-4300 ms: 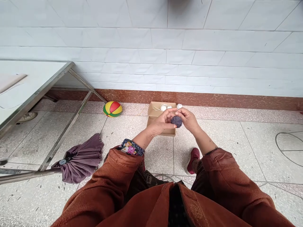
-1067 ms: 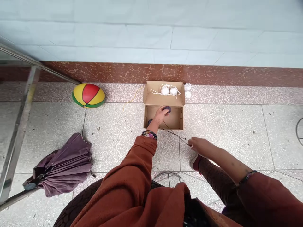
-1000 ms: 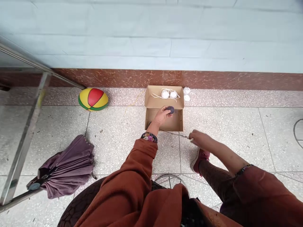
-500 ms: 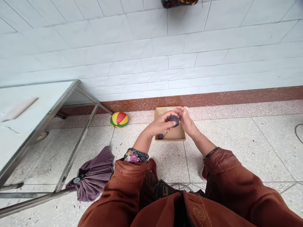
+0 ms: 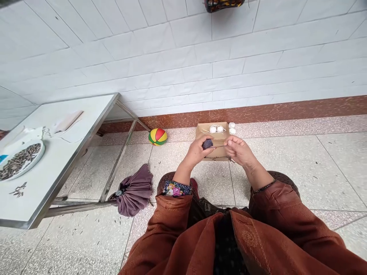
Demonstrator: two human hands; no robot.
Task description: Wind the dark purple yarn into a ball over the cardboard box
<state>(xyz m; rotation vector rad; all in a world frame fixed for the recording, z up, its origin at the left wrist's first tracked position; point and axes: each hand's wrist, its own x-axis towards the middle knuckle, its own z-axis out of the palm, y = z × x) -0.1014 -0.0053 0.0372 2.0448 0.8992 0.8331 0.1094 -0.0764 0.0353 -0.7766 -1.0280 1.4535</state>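
In the head view, a dark ball (image 5: 207,144) of yarn is held in the left hand (image 5: 197,151), its fingers curled round the ball with the thumb laid below; a strand (image 5: 219,146) is stretched from there to the right hand (image 5: 239,152), where it is pinched between thumb and forefinger; both hands are held over an open cardboard box (image 5: 214,138), in whose far half two white balls (image 5: 213,129) are lodged, two more white balls (image 5: 232,125) being set just beside it; since half a second ago the right hand has been drawn away from the dark ball, and the strand has been pulled straight; by this, it is judged, the yarn is kept taut while handled (a second dark line (image 5: 220,157) is seen lower down, its ends unclear); a striped ball (image 5: 157,136) and a folded umbrella (image 5: 134,191) are left well apart, near the table (image 5: 61,160)
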